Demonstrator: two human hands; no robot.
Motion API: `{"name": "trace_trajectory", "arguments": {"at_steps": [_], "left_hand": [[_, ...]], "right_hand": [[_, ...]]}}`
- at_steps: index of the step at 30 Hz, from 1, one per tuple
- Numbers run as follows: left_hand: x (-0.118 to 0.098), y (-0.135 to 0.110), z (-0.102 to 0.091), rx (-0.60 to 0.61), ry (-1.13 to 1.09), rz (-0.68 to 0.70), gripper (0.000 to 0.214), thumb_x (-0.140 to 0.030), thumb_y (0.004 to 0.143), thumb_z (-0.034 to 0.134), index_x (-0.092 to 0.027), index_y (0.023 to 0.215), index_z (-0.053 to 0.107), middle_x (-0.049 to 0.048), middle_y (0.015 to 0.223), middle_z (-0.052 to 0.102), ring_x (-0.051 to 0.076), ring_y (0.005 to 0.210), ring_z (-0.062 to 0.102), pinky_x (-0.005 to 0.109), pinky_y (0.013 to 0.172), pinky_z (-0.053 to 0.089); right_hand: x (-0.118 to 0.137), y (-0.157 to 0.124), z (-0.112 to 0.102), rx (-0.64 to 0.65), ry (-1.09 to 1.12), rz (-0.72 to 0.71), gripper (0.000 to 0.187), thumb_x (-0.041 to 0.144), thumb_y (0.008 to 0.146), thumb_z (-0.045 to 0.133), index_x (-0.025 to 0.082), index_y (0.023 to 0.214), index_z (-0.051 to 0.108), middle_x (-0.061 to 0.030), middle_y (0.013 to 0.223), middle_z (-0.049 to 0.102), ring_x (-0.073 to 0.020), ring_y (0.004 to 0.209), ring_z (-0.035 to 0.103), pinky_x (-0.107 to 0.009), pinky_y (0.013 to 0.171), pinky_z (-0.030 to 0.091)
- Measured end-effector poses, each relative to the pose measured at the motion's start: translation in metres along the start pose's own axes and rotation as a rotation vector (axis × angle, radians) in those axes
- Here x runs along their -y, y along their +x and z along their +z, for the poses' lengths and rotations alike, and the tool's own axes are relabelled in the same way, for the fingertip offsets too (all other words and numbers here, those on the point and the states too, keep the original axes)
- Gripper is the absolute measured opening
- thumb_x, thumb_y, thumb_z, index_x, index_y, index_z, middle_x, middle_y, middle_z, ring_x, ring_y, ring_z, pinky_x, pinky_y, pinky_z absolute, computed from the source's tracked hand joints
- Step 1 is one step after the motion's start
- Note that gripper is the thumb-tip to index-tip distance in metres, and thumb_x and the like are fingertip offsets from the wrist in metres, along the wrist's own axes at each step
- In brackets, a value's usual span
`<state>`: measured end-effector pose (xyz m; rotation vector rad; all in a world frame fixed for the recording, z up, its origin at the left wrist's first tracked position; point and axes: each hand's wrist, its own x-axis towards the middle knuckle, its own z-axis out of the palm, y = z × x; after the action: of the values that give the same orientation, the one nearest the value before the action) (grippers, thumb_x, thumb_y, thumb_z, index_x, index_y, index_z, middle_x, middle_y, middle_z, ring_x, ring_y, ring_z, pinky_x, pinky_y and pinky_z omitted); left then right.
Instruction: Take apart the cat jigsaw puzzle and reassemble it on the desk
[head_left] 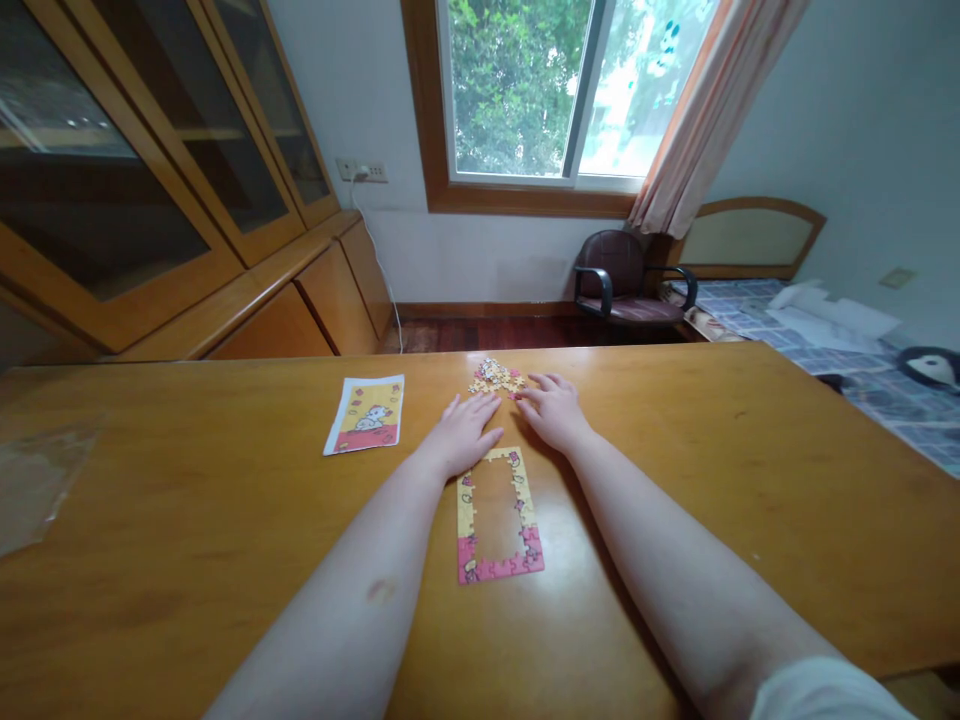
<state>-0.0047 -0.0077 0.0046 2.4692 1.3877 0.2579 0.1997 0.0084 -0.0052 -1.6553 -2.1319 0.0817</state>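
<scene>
We're resting open left hand (461,435) just above puzzle border (496,520), open right hand (547,410) touching loose pieces (495,378) beyond border; picture card (364,414) lying left of border, apparently as guide.

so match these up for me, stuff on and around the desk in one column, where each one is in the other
Things:
1 picture card
2 loose jigsaw pieces
3 assembled jigsaw border
4 dark armchair

Places:
a beside the window, beyond the table
b at the fingertips of the right hand
c on the table nearest the person, hollow in the middle
d flat on the table, left of the left hand

Pairs: 1d, 2b, 3c, 4a
</scene>
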Motion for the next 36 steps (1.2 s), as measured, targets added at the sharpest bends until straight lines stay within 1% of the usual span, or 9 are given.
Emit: {"name": "trace_trajectory", "arguments": {"at_steps": [4,7,11,13,18,22,26,32,36], "left_hand": [[0.001,0.0,0.001,-0.03,-0.012,0.003,0.053,-0.043,0.094,0.041,-0.021,0.142,0.044,0.0091,0.15,0.044,0.024,0.139,0.037,0.051,0.118,0.018],[0.003,0.001,0.003,-0.063,-0.011,-0.01,0.054,-0.044,0.094,0.042,-0.023,0.143,0.043,0.0088,0.151,0.042,0.024,0.14,0.036,0.05,0.118,0.018],[0.006,0.001,0.005,0.022,-0.002,0.038,0.057,-0.045,0.093,0.042,-0.023,0.145,0.041,0.0067,0.154,0.037,0.024,0.144,0.028,0.048,0.12,0.016],[0.007,0.001,0.003,-0.003,-0.008,0.051,0.052,-0.042,0.094,0.042,-0.021,0.141,0.048,0.0063,0.149,0.045,0.024,0.141,0.035,0.045,0.118,0.022],[0.006,0.001,-0.004,-0.132,-0.016,0.025,0.036,-0.033,0.094,0.041,-0.024,0.116,0.069,0.0041,0.12,0.069,0.021,0.115,0.06,0.038,0.105,0.043],[0.004,0.001,-0.006,-0.222,0.016,-0.036,0.037,-0.038,0.092,0.046,-0.023,0.119,0.067,0.0066,0.134,0.061,0.024,0.126,0.052,0.043,0.111,0.036],[0.005,0.0,-0.007,-0.195,0.034,-0.108,0.037,-0.039,0.093,0.045,-0.025,0.118,0.067,0.006,0.136,0.059,0.025,0.13,0.049,0.047,0.112,0.033],[0.008,-0.002,-0.013,-0.215,0.059,-0.179,0.035,-0.034,0.092,0.041,-0.022,0.092,0.074,0.0065,0.101,0.072,0.024,0.099,0.063,0.039,0.092,0.048],[0.01,0.0,-0.01,-0.268,-0.02,-0.138,0.032,-0.031,0.09,0.044,-0.019,0.105,0.069,0.0077,0.113,0.069,0.024,0.106,0.061,0.038,0.097,0.046]], "right_hand": [[0.007,-0.003,0.002,0.128,0.029,-0.112,0.029,0.042,0.091,0.055,0.033,0.112,0.072,-0.0037,0.14,0.054,-0.0304,0.131,0.037,-0.05,0.108,0.023],[0.008,-0.003,0.003,0.143,0.085,-0.192,0.027,0.04,0.091,0.055,0.034,0.112,0.072,-0.0021,0.138,0.057,-0.0268,0.129,0.04,-0.048,0.111,0.021],[0.003,0.001,0.003,0.011,0.059,-0.01,0.027,0.031,0.094,0.05,0.026,0.106,0.074,-0.0049,0.126,0.065,-0.0255,0.121,0.048,-0.048,0.109,0.023],[0.001,0.002,0.003,0.003,0.042,0.06,0.027,0.03,0.093,0.049,0.025,0.098,0.075,-0.0051,0.12,0.068,-0.0267,0.117,0.05,-0.05,0.108,0.022],[0.001,0.002,0.001,0.037,0.054,0.03,0.031,0.033,0.094,0.048,0.024,0.083,0.075,-0.0052,0.104,0.073,-0.0237,0.107,0.055,-0.046,0.109,0.02],[-0.003,0.003,0.003,0.013,0.047,0.077,0.033,0.033,0.094,0.046,0.023,0.081,0.074,-0.0056,0.101,0.074,-0.0233,0.104,0.057,-0.045,0.107,0.022],[-0.012,0.004,0.004,-0.022,0.034,0.171,0.035,0.034,0.094,0.045,0.021,0.08,0.074,-0.008,0.099,0.074,-0.0244,0.102,0.059,-0.043,0.101,0.029],[-0.014,0.01,-0.007,-0.019,0.116,0.184,0.032,0.032,0.096,0.044,0.018,0.103,0.073,-0.01,0.119,0.068,-0.0265,0.113,0.056,-0.039,0.099,0.035],[-0.008,0.03,-0.01,0.1,0.164,0.099,0.039,0.036,0.097,0.043,0.019,0.126,0.062,-0.0127,0.127,0.064,-0.027,0.118,0.055,-0.038,0.1,0.038]]}}
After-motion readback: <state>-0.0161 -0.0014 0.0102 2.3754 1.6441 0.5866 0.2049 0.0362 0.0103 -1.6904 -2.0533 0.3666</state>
